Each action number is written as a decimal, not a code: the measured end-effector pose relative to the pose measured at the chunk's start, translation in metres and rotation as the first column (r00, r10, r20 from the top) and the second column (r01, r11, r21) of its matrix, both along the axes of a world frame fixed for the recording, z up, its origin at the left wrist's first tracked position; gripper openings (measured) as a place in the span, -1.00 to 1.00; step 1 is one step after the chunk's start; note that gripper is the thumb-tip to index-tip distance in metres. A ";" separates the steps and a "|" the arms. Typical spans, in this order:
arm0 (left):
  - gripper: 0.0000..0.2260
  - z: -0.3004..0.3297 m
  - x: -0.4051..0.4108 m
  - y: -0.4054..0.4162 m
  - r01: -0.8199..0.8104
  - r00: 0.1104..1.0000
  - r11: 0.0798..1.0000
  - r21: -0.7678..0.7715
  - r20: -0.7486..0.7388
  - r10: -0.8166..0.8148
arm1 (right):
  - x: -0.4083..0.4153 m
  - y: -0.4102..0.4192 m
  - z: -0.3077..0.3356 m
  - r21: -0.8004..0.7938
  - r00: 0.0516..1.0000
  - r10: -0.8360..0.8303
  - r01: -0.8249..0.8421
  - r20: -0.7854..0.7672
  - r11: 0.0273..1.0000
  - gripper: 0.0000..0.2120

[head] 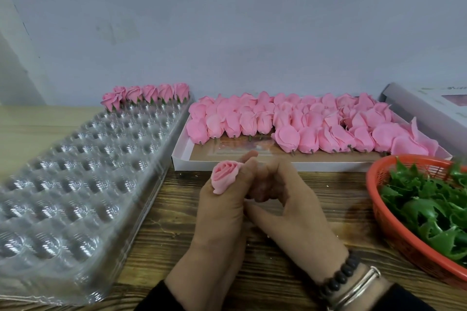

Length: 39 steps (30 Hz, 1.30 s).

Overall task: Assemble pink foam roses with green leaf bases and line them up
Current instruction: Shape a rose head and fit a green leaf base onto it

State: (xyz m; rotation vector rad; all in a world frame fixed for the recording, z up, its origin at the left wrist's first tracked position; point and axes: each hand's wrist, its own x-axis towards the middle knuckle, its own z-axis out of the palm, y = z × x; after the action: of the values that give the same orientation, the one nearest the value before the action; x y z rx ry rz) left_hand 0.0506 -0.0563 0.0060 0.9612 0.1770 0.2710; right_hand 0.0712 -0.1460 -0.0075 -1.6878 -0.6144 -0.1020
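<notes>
Pink rose [224, 176] gripped in left hand [222, 207], right hand [290, 199] curled against it.

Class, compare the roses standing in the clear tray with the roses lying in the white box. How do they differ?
The roses in the clear tray stand upright in one row with green leaf bases showing; the roses in the white box lie on their sides, crowded in several rows, with bare stubs and no leaves. The tray holds only a few; the box holds many. Both are pink.
</notes>
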 end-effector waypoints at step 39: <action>-0.70 0.002 -0.001 0.027 0.052 0.996 0.750 0.660 0.023 -0.089 | 0.009 -0.011 -0.003 -0.135 0.991 -0.061 0.078 0.121 0.988 -0.71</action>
State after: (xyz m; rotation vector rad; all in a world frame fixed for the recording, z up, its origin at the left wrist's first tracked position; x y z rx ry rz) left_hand 0.0498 -0.0293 0.0080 1.6673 -0.0153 0.2946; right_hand 0.0806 -0.1571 -0.0103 -1.8486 -0.6625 -0.2137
